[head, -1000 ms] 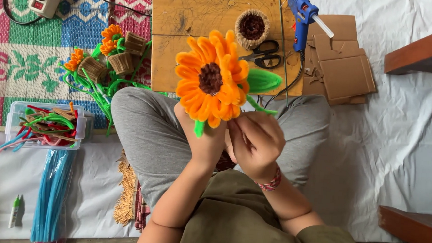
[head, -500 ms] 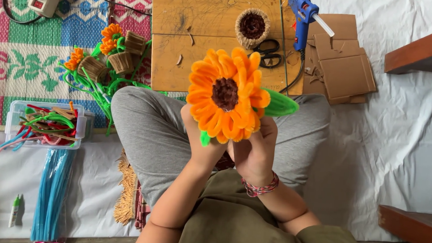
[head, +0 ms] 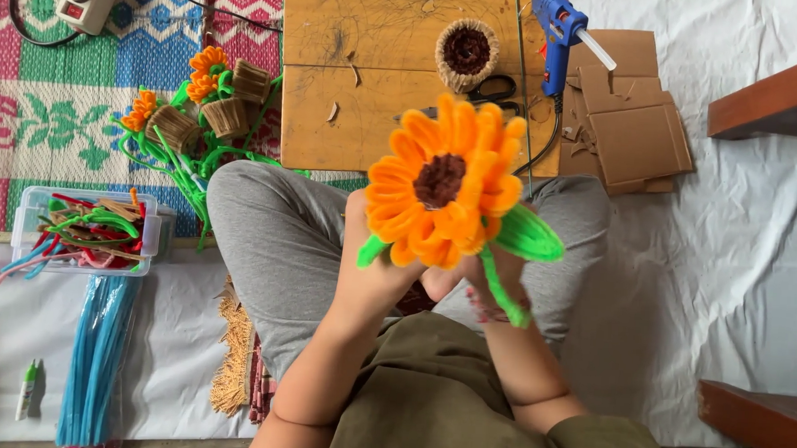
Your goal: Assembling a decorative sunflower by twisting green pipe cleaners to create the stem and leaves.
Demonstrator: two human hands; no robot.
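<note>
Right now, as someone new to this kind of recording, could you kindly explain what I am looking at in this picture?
The camera sits on a seated person's head and looks down at their lap. Both bare hands hold up an orange pipe-cleaner flower with a brown centre and green leaves: the left hand grips it from below, the right hand is mostly hidden behind it. Ahead lies a wooden board with a small woven basket, scissors and a blue glue gun. To the left are finished flowers and a clear box of pipe cleaners.

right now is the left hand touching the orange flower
Touching. The head view shows the left hand closed around the base of the orange flower, its fingers pressed against the petals' underside with no gap.
</note>
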